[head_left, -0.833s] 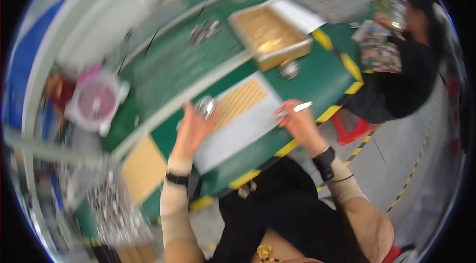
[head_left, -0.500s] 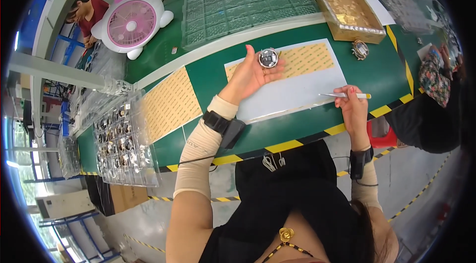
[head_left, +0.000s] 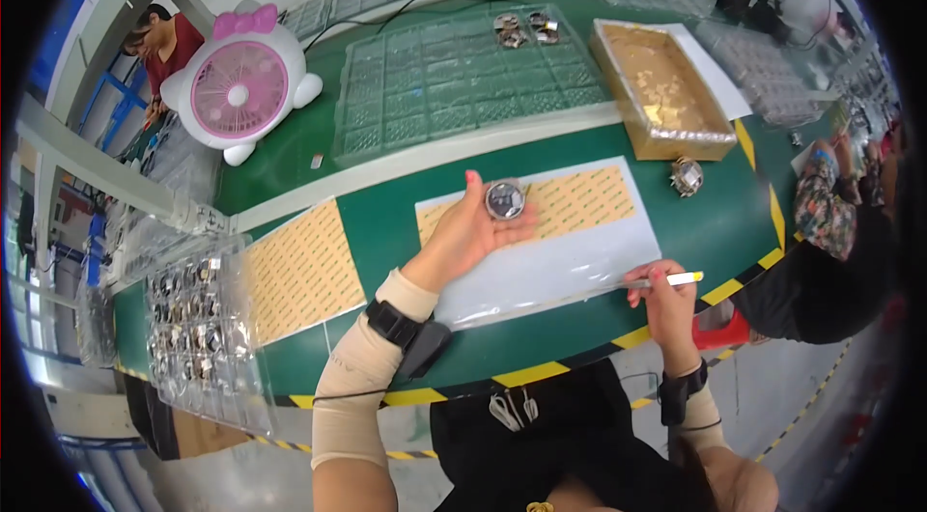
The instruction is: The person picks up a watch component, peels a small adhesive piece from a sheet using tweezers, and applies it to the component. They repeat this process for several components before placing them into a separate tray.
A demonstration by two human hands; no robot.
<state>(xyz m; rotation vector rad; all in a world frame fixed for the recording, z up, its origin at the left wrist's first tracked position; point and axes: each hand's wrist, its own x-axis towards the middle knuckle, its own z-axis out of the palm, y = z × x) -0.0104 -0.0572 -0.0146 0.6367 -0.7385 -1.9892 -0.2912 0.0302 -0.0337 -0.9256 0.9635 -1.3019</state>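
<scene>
Barely shifted since half a second ago: left hand (head_left: pixel 473 234) still raised, fingers half curled under small round metal part (head_left: pixel 505 199) above white sheet (head_left: pixel 550 266). Right hand (head_left: pixel 666 295) pinched shut around white pen-like tool (head_left: pixel 676 278) at sheet's near edge. Work apparently midway: clear tray (head_left: pixel 208 329) at left full of similar parts, large gridded tray (head_left: pixel 463 78) farther back nearly empty. Beyond, cardboard box (head_left: pixel 666 92) heaped with gold pieces.

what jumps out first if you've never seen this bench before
The left hand holds a small round metal part up over a sheet of tan stickers at the middle of the green bench. The right hand grips a white tool at the near edge. A pink fan stands far left.
</scene>
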